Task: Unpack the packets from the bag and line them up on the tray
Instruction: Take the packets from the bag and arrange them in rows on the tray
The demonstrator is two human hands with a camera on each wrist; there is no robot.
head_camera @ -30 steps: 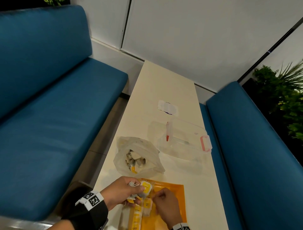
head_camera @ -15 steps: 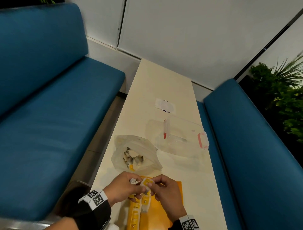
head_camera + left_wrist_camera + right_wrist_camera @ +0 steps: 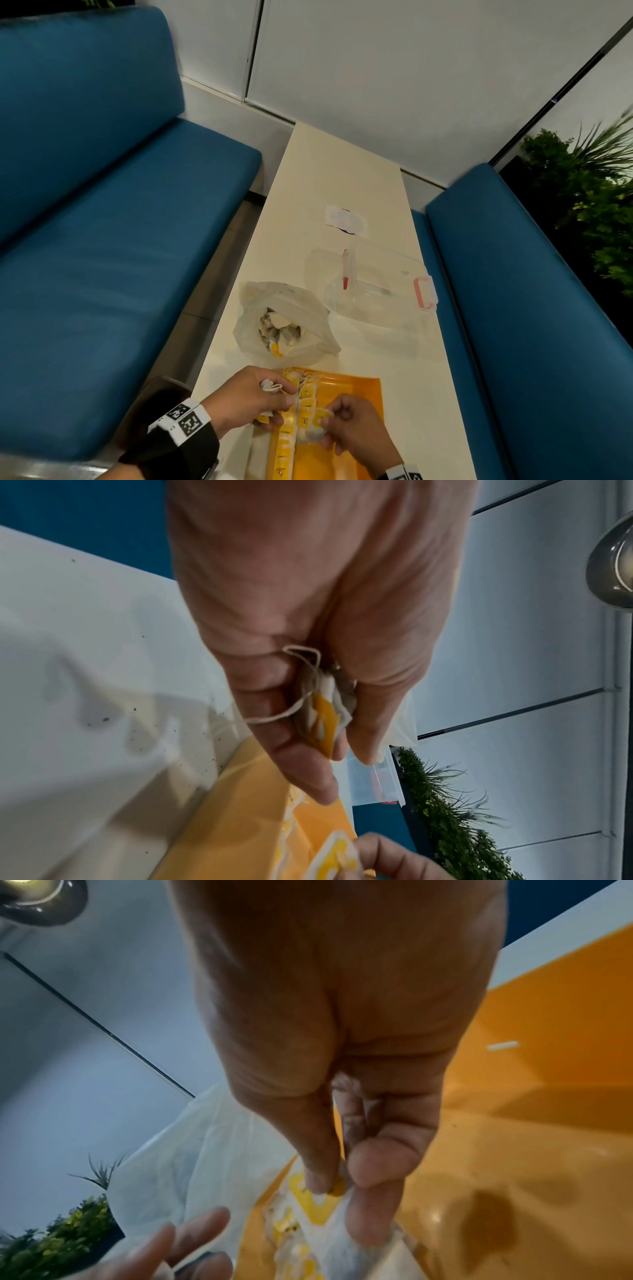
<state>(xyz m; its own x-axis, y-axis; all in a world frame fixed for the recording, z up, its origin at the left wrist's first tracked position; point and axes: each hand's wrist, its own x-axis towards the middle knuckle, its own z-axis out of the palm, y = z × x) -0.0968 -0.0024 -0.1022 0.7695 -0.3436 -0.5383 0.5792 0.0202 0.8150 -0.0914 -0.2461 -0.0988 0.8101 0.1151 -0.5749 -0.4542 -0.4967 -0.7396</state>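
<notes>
Orange tray (image 3: 359,394) nearest, glossy plastic, row of packets (image 3: 301,407) along its left side. Right hand (image 3: 352,431) now down there, pinching a papery yellow-and-white packet into line; half a second back, up by left hand (image 3: 246,397), curled round stringed packets. Beyond, crinkled translucent bag (image 3: 284,322), still part full.
</notes>
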